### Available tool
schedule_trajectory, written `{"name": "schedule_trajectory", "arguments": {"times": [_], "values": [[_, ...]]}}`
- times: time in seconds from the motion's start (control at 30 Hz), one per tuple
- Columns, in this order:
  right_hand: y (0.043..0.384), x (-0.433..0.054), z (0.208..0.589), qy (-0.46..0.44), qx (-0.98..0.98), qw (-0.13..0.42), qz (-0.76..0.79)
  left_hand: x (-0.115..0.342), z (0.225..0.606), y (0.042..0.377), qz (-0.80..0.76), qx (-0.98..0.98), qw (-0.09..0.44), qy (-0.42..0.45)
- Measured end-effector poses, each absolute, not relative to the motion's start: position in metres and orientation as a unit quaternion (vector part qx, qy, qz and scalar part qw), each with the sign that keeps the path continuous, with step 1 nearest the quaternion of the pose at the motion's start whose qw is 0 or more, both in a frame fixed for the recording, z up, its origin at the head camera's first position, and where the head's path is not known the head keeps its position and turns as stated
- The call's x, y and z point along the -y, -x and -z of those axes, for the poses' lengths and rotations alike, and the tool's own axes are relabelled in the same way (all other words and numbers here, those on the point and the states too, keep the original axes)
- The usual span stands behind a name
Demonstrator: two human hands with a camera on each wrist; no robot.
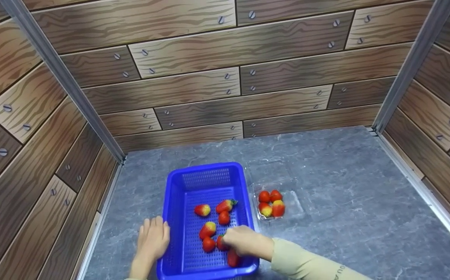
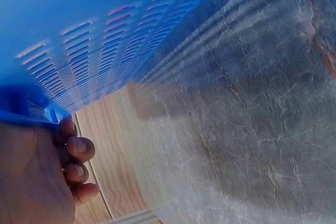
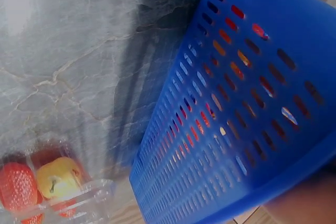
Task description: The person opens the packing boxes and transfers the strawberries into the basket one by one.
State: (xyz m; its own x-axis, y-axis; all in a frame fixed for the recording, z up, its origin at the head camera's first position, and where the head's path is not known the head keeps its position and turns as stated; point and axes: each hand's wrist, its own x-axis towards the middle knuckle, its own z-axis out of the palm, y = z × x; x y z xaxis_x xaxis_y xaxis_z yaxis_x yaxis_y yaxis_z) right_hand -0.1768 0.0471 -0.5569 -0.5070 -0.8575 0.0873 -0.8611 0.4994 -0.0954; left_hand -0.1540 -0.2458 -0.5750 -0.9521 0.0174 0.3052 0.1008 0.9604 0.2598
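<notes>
Strawberries [image 1: 208, 229] lie in two places on the grey tabletop [image 1: 349, 194]: seven that I can make out are in the blue basket [image 1: 171, 217], most of them between its middle and its 5 o'clock corner, and four sit in the see-through box [image 1: 295, 204] at the basket's 2 to 3 o'clock. Those four are packed close together and take up only the box's 9 o'clock half. Its lid [image 1: 269, 171] lies open toward 12 o'clock.

The right hand [image 1: 245, 241] reaches in over the basket's 4 o'clock side, knuckles up and fingers bent down among the berries. One berry is partly covered by the fingertips and another lies just below the hand, toward 6 o'clock. I cannot tell whether it pinches one or only touches, since the fingers are hidden in the head view and the basket wall blocks them in the right wrist view.

The left hand [image 1: 153, 237] rests against the basket's rim at about 9 o'clock, its fingers relaxed and none of the fruit in them; it seems to steady the basket.

As I judge it, sorting the fruit between basket and box is partway along: if berries go from basket to box, four are done, the box has room for more, and the seven in the basket remain, with closing the lid not yet done
</notes>
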Motion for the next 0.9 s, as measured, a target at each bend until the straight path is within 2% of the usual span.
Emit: {"name": "schedule_trajectory", "arguments": {"times": [0.27, 0.67, 0.77, 0.9], "values": [[0.192, -0.051, 0.530, -0.488, 0.863, -0.047, -0.119, 0.248, 0.575, 0.153, 0.137, 0.979, 0.149, 0.031], [0.231, -0.082, 0.486, -0.454, 0.873, 0.056, -0.170, 0.247, 0.576, 0.154, 0.136, 0.979, 0.151, 0.033], [0.240, -0.094, 0.483, -0.445, 0.876, 0.070, -0.170, 0.247, 0.576, 0.154, 0.140, 0.979, 0.143, 0.030], [0.253, -0.111, 0.486, -0.423, 0.887, 0.059, -0.178, 0.247, 0.576, 0.155, 0.143, 0.979, 0.141, 0.027]]}}
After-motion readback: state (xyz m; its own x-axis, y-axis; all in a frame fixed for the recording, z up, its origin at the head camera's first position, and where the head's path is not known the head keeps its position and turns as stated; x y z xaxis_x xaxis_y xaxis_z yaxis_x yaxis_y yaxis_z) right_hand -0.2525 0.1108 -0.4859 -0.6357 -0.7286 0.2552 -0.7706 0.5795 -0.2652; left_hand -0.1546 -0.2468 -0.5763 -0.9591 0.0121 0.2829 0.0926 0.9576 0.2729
